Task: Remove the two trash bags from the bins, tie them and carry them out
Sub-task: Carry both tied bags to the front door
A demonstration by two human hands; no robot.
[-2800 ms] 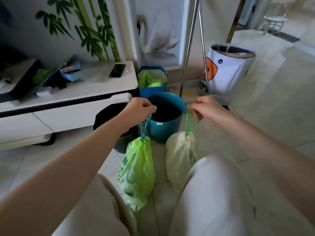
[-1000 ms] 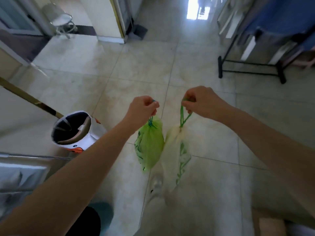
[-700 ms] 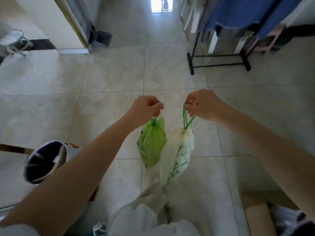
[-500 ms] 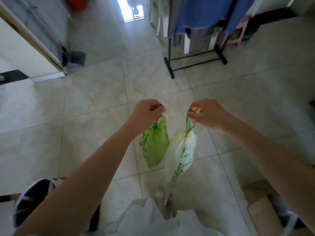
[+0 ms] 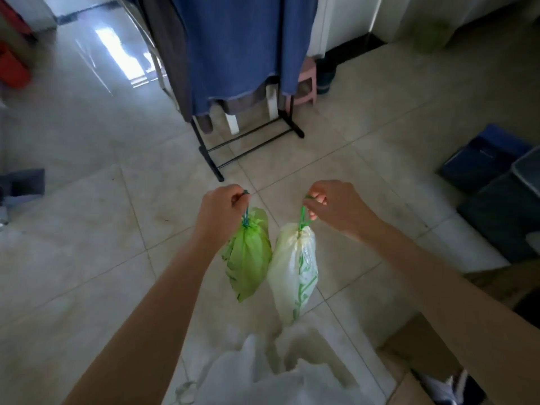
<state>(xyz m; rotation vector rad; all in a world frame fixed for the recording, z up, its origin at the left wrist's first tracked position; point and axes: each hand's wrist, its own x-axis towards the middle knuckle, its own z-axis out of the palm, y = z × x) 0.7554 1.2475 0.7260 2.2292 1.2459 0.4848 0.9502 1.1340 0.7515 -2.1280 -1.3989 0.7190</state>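
Out in front of the person, above the tiled floor (image 5: 87, 244), hang the two trash bags side by side and touching: a green bag (image 5: 248, 258) on the left and a white bag (image 5: 295, 270) with green print on the right, both cinched shut at the neck by drawstrings. The left hand (image 5: 222, 209) makes a closed grip on the green bag's drawstring; the right hand (image 5: 336, 209) is likewise clenched on the white bag's green cord, each bag dangling clear of the floor. Ahead stands a black clothes rack (image 5: 248, 141) draped with blue fabric (image 5: 242, 45), a pink stool (image 5: 304, 83) behind it; dark bins (image 5: 502, 182) sit to the right and cardboard (image 5: 420, 352) lies near the feet. No bins for these bags are in view, so removing and tying look finished, and the carrying-out step seems to be in hand. The next move likely calls for steering past the rack toward the bright opening at upper left, keeping both grips firm.
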